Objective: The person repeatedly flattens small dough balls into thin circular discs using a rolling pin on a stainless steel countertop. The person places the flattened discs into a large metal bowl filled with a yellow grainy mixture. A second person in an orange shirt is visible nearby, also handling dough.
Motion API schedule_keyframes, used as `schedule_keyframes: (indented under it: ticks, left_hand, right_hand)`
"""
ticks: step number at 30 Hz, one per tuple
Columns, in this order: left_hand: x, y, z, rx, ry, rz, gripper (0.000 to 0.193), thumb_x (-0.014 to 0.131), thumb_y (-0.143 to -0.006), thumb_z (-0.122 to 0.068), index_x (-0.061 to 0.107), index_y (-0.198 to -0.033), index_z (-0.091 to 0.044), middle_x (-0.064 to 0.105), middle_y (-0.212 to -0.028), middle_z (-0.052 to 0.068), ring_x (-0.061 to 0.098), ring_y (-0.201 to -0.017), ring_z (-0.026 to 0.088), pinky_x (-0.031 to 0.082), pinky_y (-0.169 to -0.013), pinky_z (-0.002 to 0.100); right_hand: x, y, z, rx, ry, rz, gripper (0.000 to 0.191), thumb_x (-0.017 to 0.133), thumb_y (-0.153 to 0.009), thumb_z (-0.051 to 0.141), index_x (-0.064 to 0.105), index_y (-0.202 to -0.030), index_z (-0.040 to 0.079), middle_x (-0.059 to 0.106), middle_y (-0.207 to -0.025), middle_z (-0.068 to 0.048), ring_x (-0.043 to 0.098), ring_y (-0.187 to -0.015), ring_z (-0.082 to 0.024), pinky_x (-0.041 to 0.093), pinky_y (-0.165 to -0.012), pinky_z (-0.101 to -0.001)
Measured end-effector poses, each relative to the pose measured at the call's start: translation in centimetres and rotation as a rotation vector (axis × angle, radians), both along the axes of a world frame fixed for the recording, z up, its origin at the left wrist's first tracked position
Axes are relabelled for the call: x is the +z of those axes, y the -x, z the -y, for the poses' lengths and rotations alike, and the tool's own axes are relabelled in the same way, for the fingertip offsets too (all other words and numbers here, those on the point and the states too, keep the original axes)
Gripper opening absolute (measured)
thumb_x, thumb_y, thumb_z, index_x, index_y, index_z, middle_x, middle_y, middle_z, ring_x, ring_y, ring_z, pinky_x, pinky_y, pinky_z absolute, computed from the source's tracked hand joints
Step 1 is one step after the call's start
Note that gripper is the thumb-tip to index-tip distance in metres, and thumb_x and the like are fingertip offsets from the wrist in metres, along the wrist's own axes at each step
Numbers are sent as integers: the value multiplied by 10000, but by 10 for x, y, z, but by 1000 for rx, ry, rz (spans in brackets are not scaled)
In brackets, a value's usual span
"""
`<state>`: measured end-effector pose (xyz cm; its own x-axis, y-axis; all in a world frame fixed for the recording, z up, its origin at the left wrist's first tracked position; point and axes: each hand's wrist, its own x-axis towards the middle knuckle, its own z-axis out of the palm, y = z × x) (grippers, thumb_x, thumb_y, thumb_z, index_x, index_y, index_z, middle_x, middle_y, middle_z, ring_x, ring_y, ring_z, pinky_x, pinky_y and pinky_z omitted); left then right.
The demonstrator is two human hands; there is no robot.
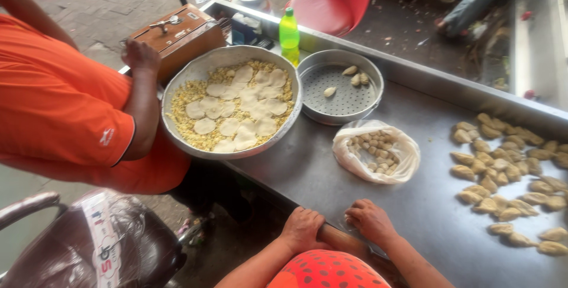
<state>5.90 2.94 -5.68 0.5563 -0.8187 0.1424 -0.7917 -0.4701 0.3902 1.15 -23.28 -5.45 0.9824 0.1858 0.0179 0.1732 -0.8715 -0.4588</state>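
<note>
Head view, left hand (303, 229) and right hand (371, 221) both pressing palms on a wooden rolling pin (344, 242), fingers curled over it, at the near edge of the steel table (307, 169), plastic bag of dough balls (376, 155) just beyond.

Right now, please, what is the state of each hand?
Left hand: closed, palm down, on the brown wooden rolling pin.
Right hand: palm down on the same pin, fingers loosely curled.

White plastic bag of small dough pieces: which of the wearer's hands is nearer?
Right. The right hand lies on the wooden rolling pin just below the white plastic bag; the left hand grips the pin farther left.
</note>
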Motion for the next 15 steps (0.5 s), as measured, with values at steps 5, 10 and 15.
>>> schedule_keyframes:
  ticks: [5, 10, 15]
  left_hand:
    - [8, -1, -1, 24, -52, -74, 670, 816, -665, -666, 670, -951, -78, 694, -984, 96, 647, -978, 254, 432, -886, 400]
    - [7, -1, -5, 30, -45, -82, 649, 818, -657, -645, 678, -945, -81, 695, -988, 102, 649, -989, 259, 431, -892, 404]
    - [3, 0, -11, 62, -61, -107, 638, 805, -671, -646, 677, -951, -86, 694, -985, 107, 648, -977, 274, 431, -884, 408]
  right_hand:
    - [12, -13, 3, -12, 50, -183, 359, 644, -913, 434, 767, -1109, 160, 676, -1179, -29, 594, -1151, -250, 494, -968, -388]
    - [4, -47, -22, 122, 207, -51, 770, 512, -959, 569, 391, -1511, 46, 325, -1586, -186, 245, -1470, -373, 187, -1172, -498]
    - [8, -62, -48, 152, 444, -185, 894, 385, -944, 683, 212, -1591, 91, 97, -1679, -192, 12, -1560, -345, -58, -1218, -565]
